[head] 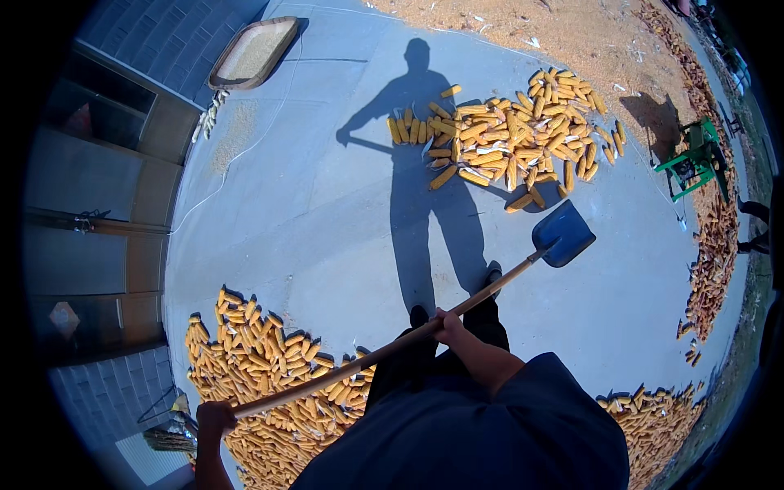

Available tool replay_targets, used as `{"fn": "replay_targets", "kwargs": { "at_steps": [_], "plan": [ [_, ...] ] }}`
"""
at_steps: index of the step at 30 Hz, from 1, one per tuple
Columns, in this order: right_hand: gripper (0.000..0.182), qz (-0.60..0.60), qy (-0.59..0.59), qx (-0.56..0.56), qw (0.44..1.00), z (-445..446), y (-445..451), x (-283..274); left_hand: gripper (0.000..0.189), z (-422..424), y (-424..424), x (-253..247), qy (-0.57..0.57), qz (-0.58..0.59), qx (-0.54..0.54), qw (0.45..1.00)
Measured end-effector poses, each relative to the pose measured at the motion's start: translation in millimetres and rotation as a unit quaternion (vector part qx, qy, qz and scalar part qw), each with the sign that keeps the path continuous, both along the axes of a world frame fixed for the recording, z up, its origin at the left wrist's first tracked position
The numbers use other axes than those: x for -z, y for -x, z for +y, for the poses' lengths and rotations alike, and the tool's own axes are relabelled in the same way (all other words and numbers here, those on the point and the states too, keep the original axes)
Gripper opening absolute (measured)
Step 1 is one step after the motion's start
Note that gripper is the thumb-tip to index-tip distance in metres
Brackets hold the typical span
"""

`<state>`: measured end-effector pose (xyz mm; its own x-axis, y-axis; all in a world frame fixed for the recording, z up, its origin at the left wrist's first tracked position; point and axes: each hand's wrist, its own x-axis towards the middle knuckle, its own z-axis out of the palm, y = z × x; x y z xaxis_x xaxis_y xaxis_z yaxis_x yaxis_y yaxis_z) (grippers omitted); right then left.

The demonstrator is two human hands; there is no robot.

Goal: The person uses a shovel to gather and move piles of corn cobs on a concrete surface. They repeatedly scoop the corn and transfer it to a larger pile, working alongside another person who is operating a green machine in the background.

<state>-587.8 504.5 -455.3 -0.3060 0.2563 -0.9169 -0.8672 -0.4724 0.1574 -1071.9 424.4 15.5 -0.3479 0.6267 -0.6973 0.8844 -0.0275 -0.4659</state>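
I hold a shovel by its long wooden handle, which runs diagonally across my body. My left hand is wrapped around the handle's end at the lower left. Farther along the shaft, in front of my legs, my right hand grips it. The dark blue metal blade carries nothing and hangs over the concrete, its shadow lying apart from it. Just beyond the blade is a loose pile of husked yellow corn cobs, with a few pale husk strips among them.
A larger cob heap spreads at lower left; another heap lies at lower right. Shelled kernels cover the far ground. A green metal machine stands at right. A shallow basket and a thin cable are near the building.
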Motion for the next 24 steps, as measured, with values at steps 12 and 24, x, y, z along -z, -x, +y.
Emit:
{"fn": "replay_targets", "kwargs": {
  "at_steps": [12,24],
  "plan": [
    [0.015,0.062,0.058,-0.193,0.978,-64.9,156.4,-10.7,0.027,-202.7,-35.0,-92.0,0.052,0.106,-0.177,0.977],
    [0.023,-0.233,0.001,-0.227,0.946,83.6,-64.8,72.8,0.024,-122.6,-224.5,76.1,-0.006,-0.106,-0.304,0.947]
  ]
}}
